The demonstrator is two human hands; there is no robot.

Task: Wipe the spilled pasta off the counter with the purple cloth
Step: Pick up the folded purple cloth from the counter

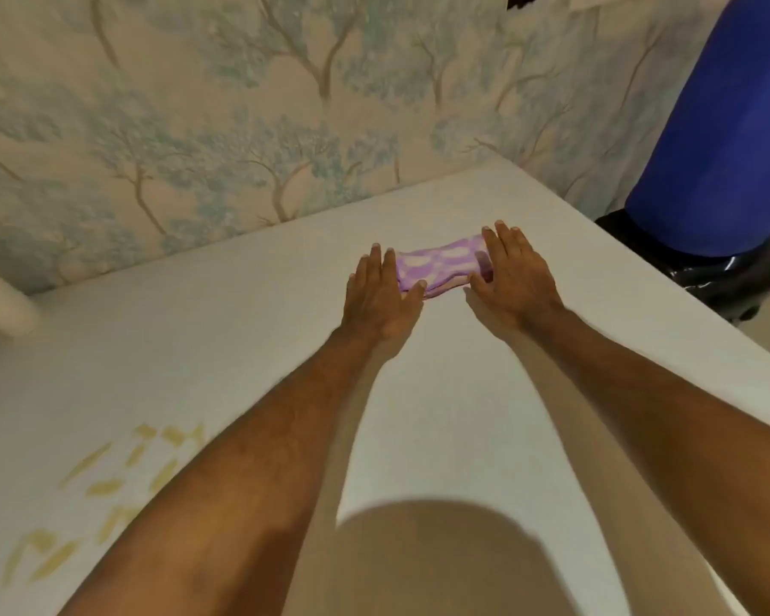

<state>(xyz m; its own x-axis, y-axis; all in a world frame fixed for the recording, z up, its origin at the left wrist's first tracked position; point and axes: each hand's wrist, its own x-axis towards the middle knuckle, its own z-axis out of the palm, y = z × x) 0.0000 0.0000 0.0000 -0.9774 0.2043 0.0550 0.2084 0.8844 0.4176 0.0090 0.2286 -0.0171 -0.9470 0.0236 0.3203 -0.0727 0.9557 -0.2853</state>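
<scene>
Counter (441, 415), pale and broad, carried scattered pasta (107, 486) at seven o'clock, well apart from the purple cloth (439, 264), which lay folded near one o'clock. Left hand (381, 295) and right hand (514, 277) pressed flat on its ends, fingers extended, neither clenched.

Purple cloth (441, 265): soft fabric, showing matt. Counter (463, 415): smooth, looking matt white. Pasta (103, 486): looking dry, pale yellow. Black bag (730, 277): gleaming glossy plastic.

cloth (441, 264): purple, white patches, folded, flat on counter (419, 415) far side | pasta (103, 486): pale yellow pieces, scattered near-left, well apart
</scene>
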